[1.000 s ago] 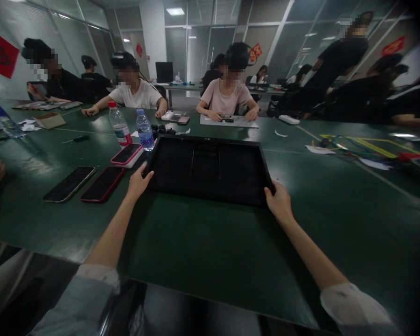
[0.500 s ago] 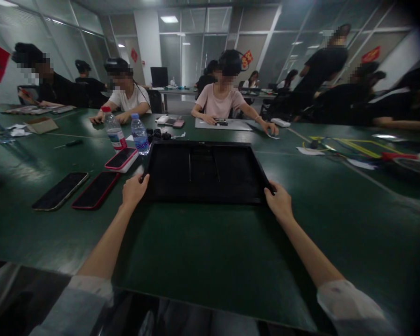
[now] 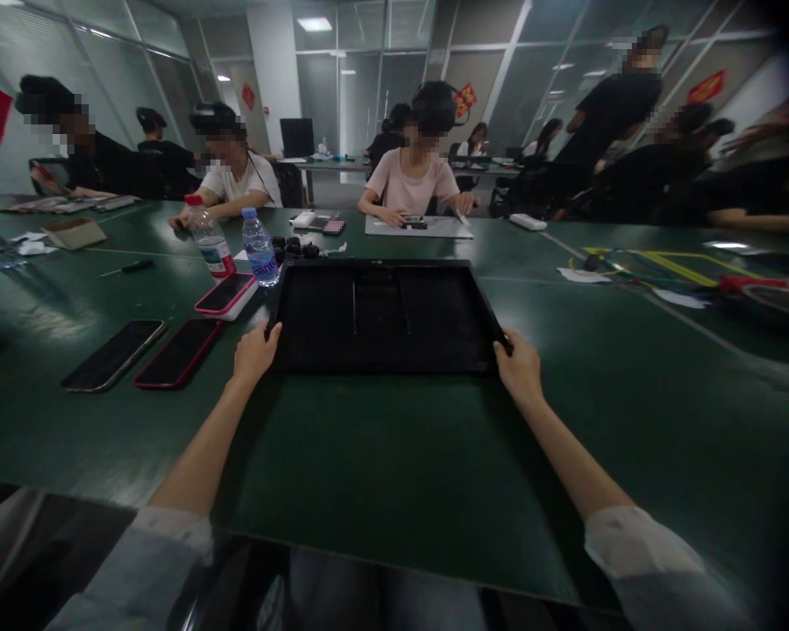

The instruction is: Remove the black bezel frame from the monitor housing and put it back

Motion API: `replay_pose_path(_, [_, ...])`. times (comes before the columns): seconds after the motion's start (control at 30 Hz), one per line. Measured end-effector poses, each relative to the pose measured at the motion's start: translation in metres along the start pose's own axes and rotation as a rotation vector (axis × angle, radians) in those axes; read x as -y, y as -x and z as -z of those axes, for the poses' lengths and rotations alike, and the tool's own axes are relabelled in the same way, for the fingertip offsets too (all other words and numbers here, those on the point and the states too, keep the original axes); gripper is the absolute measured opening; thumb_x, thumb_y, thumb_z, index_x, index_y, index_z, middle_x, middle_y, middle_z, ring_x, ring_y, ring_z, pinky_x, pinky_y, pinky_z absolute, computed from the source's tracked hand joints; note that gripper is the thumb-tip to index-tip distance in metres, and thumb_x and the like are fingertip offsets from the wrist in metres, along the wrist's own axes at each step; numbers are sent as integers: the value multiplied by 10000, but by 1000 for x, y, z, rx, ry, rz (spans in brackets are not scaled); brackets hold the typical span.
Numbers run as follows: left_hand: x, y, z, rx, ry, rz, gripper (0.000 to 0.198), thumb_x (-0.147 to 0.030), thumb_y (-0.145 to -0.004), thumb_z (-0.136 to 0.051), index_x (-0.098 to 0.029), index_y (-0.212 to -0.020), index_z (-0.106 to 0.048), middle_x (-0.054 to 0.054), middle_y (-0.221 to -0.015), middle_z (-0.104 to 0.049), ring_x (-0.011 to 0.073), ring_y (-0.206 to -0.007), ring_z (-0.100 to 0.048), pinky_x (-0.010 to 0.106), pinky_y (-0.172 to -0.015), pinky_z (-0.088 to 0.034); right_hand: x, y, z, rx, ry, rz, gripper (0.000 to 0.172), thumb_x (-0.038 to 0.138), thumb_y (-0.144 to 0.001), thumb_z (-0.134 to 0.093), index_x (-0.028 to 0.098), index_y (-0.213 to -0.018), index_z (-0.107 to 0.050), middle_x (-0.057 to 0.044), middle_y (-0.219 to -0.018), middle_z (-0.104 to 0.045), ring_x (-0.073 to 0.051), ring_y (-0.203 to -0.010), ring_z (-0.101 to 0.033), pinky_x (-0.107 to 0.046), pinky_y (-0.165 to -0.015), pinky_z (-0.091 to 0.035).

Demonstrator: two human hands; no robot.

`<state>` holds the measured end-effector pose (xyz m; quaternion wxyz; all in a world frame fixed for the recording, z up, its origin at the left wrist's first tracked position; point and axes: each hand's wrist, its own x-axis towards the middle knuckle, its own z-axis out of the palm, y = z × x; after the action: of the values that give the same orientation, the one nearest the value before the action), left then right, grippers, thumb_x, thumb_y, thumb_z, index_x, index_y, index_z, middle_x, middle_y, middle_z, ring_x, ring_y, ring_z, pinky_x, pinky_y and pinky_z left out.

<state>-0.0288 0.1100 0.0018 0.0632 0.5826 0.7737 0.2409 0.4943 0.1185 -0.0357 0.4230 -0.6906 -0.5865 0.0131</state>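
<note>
Left hand (image 3: 255,352) and right hand (image 3: 521,365) each pinch a side edge of the shallow black frame (image 3: 381,315), thumbs uppermost, the other fingers partly hidden. It lies between them, hollow side toward the wearer, over the green tabletop (image 3: 394,473); I cannot tell whether its underside touches. Holding and steadying it looks like the step in hand; any next move would call for both grips working together. Leftward lie a dark phone (image 3: 113,356) and a red-cased phone (image 3: 179,354); farther back, a blue-capped bottle (image 3: 260,250) stands just beside the frame's far corner.
</note>
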Motion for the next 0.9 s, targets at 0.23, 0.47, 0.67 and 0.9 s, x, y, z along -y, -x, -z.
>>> replay_pose_path(0.23, [3, -2, 1, 8, 31, 10, 593, -636, -988, -365, -190, -1195, -697, 192, -1085, -746, 375, -1070, -691, 456, -925, -505, -2, -5, -2, 45, -136, -54, 539, 441, -870, -570, 181, -1338, -630, -146, -1254, -685, -311, -1190, -611, -536, -1078, -461])
replay_pose_path(0.47, [6, -5, 4, 18, 50, 5, 561, -588, -982, -423, -167, -1217, -709, 206, -1179, -737, 396, -1158, -669, 471, -964, -495, -4, -20, 7, 297, -398, -260, 456, 401, -841, -595, 227, -1261, -633, -94, -1163, -707, -255, -1043, -681, -472, -933, -572])
replay_pose_path(0.67, [4, 3, 9, 2, 64, 27, 580, -626, -968, -444, -198, -1274, -689, 189, -1173, -739, 393, -1130, -680, 493, -948, -511, 12, -8, 6, 94, -192, -93, 454, 460, -894, -563, 242, -1284, -648, -80, -1094, -724, -260, -1037, -671, -462, -954, -548])
replay_pose_path(0.9, [-8, 16, 7, -278, 64, -182, 612, -499, -1008, -432, -127, -1486, -513, 209, -1446, -570, 358, -1349, -520, 486, -1092, -435, 1, -9, 1, 105, -162, -57, 520, 508, -920, -510, 221, -1335, -633, -117, -1162, -710, -306, -1096, -653, -505, -963, -529])
